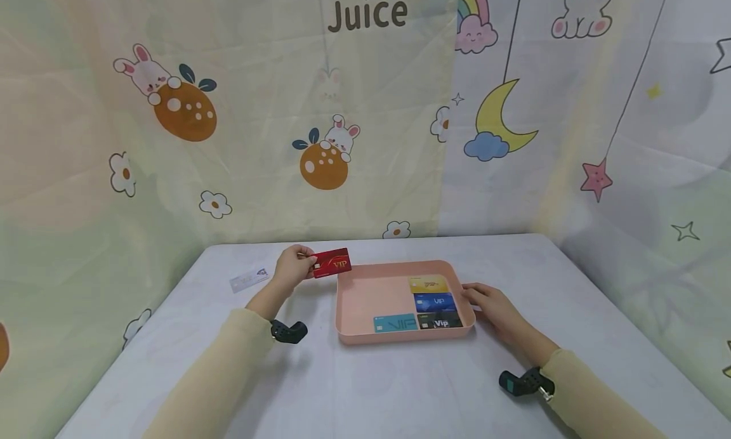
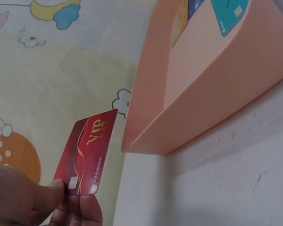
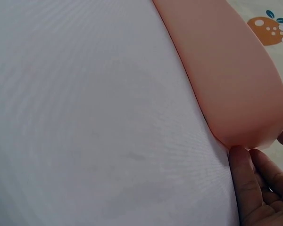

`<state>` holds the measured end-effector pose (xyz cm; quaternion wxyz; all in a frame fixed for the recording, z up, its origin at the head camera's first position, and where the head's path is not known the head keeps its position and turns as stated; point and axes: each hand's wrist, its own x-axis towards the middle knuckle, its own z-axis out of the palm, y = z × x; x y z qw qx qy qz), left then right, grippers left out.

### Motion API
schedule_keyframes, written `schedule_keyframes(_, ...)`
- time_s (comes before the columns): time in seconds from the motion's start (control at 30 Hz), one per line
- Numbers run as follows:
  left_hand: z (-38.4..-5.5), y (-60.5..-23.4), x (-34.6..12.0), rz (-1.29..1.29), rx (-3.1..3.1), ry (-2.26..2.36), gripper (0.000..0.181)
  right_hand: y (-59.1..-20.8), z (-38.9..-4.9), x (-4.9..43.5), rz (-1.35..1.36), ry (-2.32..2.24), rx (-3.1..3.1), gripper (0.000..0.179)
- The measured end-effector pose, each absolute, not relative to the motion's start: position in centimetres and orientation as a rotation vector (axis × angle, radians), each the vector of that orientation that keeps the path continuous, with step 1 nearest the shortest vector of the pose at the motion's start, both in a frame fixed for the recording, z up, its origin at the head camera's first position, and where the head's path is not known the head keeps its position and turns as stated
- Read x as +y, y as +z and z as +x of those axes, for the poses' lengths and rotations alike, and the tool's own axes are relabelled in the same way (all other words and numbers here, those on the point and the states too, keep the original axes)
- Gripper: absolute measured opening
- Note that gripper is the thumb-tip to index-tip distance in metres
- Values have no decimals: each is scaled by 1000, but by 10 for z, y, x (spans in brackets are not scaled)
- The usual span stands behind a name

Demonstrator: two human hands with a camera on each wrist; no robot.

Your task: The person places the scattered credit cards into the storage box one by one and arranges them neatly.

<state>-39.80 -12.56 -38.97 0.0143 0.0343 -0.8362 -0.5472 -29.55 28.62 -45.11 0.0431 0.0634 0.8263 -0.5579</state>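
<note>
In the head view my left hand (image 1: 294,268) pinches a red VIP card (image 1: 332,262) between thumb and fingers, up beside the far left corner of a pink tray (image 1: 356,299). The left wrist view shows the card's gold lettering and chip. At the tray's right end is my right hand (image 1: 495,309), a finger at the rim and other fingertips against the outer wall low down. Inside the tray lie a yellow card (image 1: 428,284), a blue card (image 1: 434,302), a black card (image 1: 440,320) and a teal card (image 1: 395,323), grouped toward the right and front.
A pale, see-through-looking card (image 1: 249,280) lies on the white table (image 1: 354,388) left of the tray, behind my left forearm. Printed cloth (image 1: 257,109) hangs round the table's back and sides. Each wrist carries a black camera mount (image 1: 289,332).
</note>
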Motion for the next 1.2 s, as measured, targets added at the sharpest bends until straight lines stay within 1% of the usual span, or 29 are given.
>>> schedule_keyframes(0.33,-388,-383,-98,43,-2665,-1758,21,-451,-294,288,184,-1724,2524,59)
schedule_keyframes(1.2,-373,-389,-47,-165,-2816,-1752,14,-455,-298,288,189,-1716,2516,60)
